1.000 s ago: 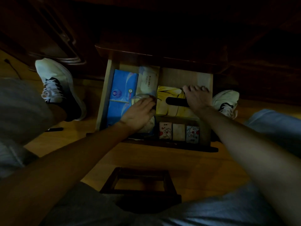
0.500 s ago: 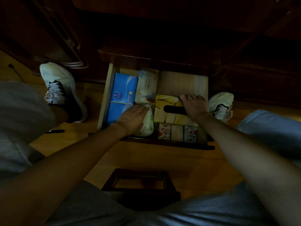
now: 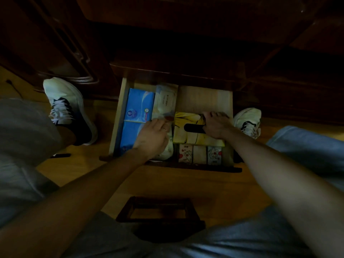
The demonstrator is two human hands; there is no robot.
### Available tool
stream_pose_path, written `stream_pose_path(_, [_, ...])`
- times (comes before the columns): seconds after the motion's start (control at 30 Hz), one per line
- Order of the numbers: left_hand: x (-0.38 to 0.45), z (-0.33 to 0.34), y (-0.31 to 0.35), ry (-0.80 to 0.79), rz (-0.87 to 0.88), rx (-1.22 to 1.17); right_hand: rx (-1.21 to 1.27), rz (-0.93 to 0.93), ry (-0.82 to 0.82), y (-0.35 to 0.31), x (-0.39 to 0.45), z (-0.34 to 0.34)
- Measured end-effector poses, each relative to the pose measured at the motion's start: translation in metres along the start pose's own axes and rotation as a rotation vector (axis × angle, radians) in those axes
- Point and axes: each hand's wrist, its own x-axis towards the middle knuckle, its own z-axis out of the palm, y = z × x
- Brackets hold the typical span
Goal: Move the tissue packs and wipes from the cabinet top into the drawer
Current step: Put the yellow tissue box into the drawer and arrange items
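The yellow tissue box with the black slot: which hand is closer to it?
Right. The right hand rests on the yellow tissue box; the left hand lies beside it on the pale wipes pack.

Both forearms are bare, no sleeves showing; the left hand (image 3: pixel 154 136) wears a thin ring. Grey shorts (image 3: pixel 22 138) cover the legs, and white trainers with dark panels (image 3: pixel 68 108) sit at nine and three o'clock

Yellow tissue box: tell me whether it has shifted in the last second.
Yes. The yellow tissue box slid toward the front of the drawer, closing up against the small cartoon packs.
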Motion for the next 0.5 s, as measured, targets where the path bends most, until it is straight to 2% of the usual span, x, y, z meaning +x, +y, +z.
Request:
stream_pose_path(0.03, [-0.003, 0.0, 0.007, -0.038, 0.003, -0.059, 0.024, 0.002, 0.0, 0.001, 0.0, 0.0])
stream_pose_path(0.13, [-0.002, 0.005, 0.035, -0.498, -0.092, -0.267, 0.061, 0.006, 0.019, 0.001, -0.001, 0.0])
stream_pose_path(0.2, [0.004, 0.015, 0.055, -0.639, -0.191, -0.35, 0.074, 0.004, 0.025, 0.0, -0.001, 0.0])
stream_pose_path(0.3, [0.01, 0.029, 0.067, -0.693, -0.261, -0.166, 0.075, -0.003, 0.032, 0.0, -0.003, 0.0])
stream_pose_path(0.43, [0.004, 0.029, 0.053, -0.662, -0.226, -0.355, 0.074, -0.016, 0.037, 0.0, -0.002, -0.001])
stream_pose_path(0.5, [0.002, 0.028, 0.05, -0.661, -0.207, -0.325, 0.075, -0.017, 0.028, 0.0, -0.003, -0.002])
